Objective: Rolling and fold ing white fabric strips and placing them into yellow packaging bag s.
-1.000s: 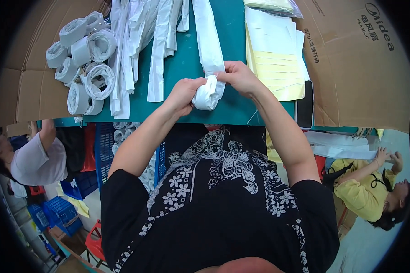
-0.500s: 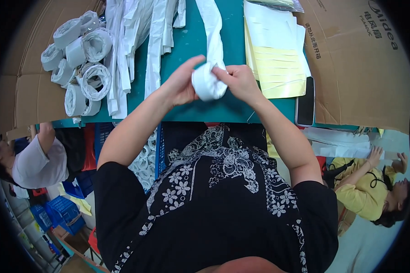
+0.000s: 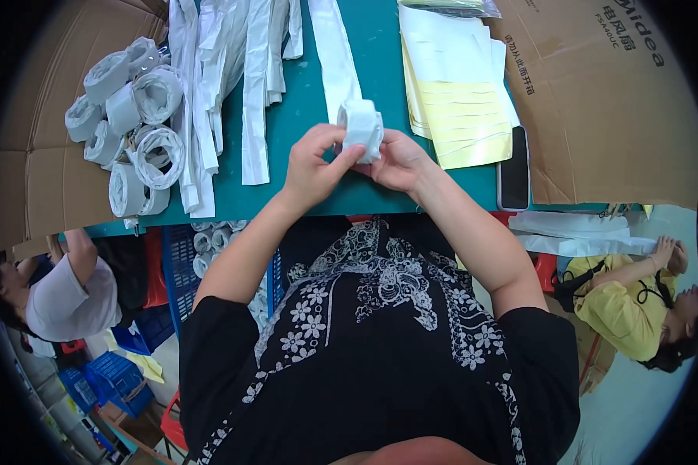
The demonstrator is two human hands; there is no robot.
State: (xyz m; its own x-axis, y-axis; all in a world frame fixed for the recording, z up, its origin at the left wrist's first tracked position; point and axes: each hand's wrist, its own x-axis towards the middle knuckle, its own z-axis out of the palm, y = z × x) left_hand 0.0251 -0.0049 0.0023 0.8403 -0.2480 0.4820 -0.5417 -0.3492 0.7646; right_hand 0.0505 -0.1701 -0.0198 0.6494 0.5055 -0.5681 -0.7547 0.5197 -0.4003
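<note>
A white plastic strip coiled into a roll (image 3: 367, 128) is between my hands, over the table's front part. Its loose flat end (image 3: 333, 58) stretches away across the green tabletop (image 3: 298, 97). My left hand (image 3: 316, 167) grips the roll from the left, its thumb on the near lower edge. On the other side, my right hand (image 3: 402, 163) holds the roll from the right and below, some fingers hidden behind it. Several finished-looking white rolls (image 3: 157, 97) are piled at the left, beside long loose white strips (image 3: 256, 101).
Yellow and white label sheets (image 3: 469, 116) lie to the right, with a phone (image 3: 513, 174) beside them. Cardboard (image 3: 589, 108) flanks both sides. A blue crate (image 3: 182, 267) of white rolls stands below the table edge. People work at left (image 3: 74, 291) and right (image 3: 628, 306).
My left hand, its fingers apart before, has closed on the roll. The roll has been turned more upright, and my right hand has shifted to its lower right side.
</note>
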